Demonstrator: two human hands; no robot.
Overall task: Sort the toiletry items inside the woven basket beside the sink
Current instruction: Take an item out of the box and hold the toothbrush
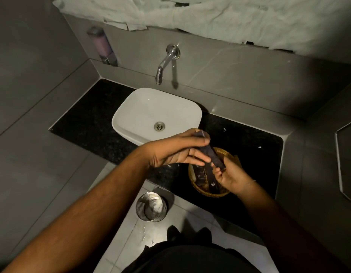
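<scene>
A round woven basket [198, 187] stands on the black counter to the right of the white sink [145, 107]. Inside it lie several dark flat toiletry packets [207, 179] with small pale logos. Above the basket I hold one long dark packet [215, 157] with both hands. My left hand [176, 150] grips its upper end, thumb on top. My right hand [229, 177] pinches its lower end over the basket's right side. The hands hide part of the basket's rim and contents.
A chrome wall tap [162, 66] hangs over the sink. A soap dispenser [102, 46] is fixed on the wall at left. A steel waste bin [151, 206] stands on the floor below the counter edge. Black counter [249, 138] runs behind the basket.
</scene>
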